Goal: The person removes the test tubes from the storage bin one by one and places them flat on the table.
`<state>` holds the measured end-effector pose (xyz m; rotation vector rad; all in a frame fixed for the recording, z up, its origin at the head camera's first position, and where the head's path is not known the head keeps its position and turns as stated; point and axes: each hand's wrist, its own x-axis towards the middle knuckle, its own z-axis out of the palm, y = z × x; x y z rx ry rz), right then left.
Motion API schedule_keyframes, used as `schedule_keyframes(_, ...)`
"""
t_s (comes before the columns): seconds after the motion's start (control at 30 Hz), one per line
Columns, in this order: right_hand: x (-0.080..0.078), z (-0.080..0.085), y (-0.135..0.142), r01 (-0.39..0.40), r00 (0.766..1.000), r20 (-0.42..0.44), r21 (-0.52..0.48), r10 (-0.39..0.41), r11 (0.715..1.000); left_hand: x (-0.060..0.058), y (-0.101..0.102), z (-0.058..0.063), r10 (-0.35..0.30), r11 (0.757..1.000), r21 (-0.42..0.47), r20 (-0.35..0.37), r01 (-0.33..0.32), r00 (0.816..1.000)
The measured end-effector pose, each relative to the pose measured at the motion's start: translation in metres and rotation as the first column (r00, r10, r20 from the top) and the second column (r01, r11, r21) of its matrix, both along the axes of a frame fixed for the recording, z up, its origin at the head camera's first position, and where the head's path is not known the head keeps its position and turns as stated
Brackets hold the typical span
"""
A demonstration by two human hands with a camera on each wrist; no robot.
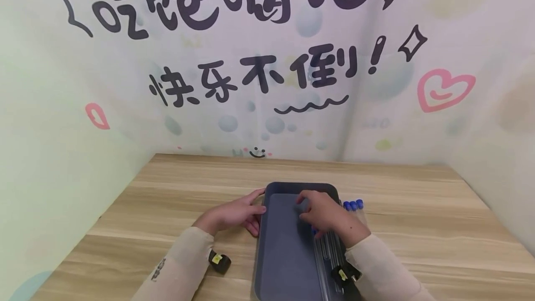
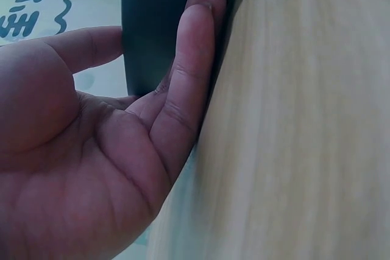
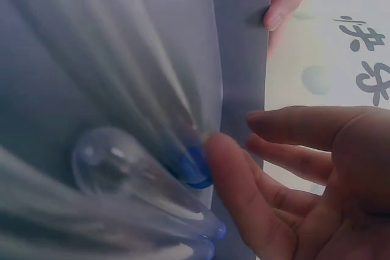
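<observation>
A dark grey-blue rectangular tray [image 1: 288, 264] lies on the table. My left hand [image 1: 236, 215] grips its left side, thumb over the rim and fingers along the outer wall [image 2: 149, 28]. Over the tray's right half is my right hand [image 1: 323, 212], fingers loosely bent and holding nothing. In the right wrist view, one fingertip [image 3: 222, 150] is right at the blue cap [image 3: 198, 172] of a clear tube. Several clear tubes [image 1: 322, 268] lie lengthwise along the tray's right side, partly hidden by the right hand and forearm. The rounded end of one tube [image 3: 100, 159] shows up close.
Three blue caps [image 1: 353, 205] show just beyond the tray's right rim, their clear tubes partly behind the right forearm. The wooden table [image 1: 175, 185] runs back to a printed white cloth [image 1: 234, 129]. A black wrist camera [image 1: 219, 262] sits beside the left sleeve.
</observation>
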<state>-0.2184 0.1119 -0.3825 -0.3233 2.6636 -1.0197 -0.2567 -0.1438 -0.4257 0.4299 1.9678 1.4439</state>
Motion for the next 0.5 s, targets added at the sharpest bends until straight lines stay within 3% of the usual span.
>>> schedule_keyframes(0.5,-0.0013,-0.0064,0.0028,0.054,0.997,-0.063,0.003,-0.054,0.999,0.0007,0.0023,0.0013,0.002,1.000,-0.006,0.009,-0.001,1.000)
